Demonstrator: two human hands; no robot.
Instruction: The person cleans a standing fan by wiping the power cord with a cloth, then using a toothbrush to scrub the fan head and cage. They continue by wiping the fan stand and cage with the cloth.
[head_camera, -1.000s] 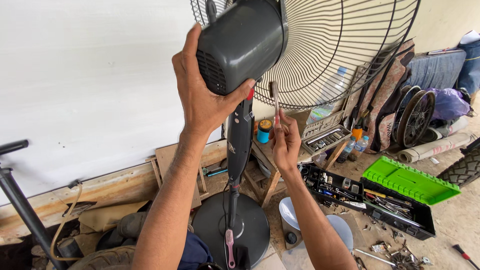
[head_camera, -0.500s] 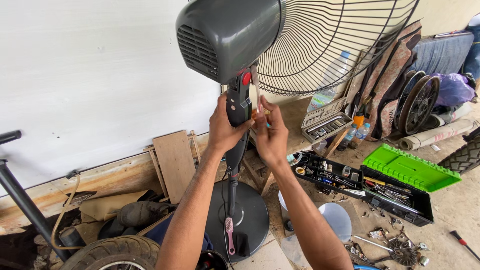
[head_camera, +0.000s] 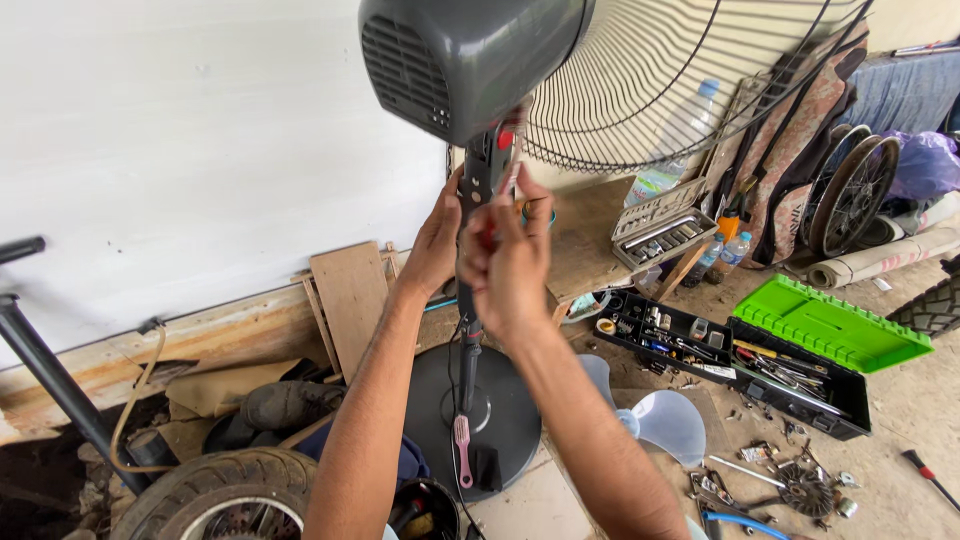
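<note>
A dark grey pedestal fan stands in front of me, its motor housing (head_camera: 470, 55) at the top and its wire guard (head_camera: 680, 80) to the right. My left hand (head_camera: 435, 240) grips the upright control column (head_camera: 485, 175) just below the housing, from the left side. My right hand (head_camera: 505, 255) is closed against the front of the same column, fingers bunched near a red knob (head_camera: 506, 139); whether it pinches a small tool is too blurred to tell. The round black base (head_camera: 475, 410) sits on the floor below.
An open black toolbox with a green lid (head_camera: 830, 325) lies at the right. A socket set tray (head_camera: 660, 225) rests on a wooden bench. Translucent fan blades (head_camera: 660, 420) lie on the floor. A tyre (head_camera: 215, 490) is at bottom left and wheels (head_camera: 850, 195) lean far right.
My left hand came off the motor housing and slid down to the column. Both hands now meet on the column, and the view has moved closer and lower.
</note>
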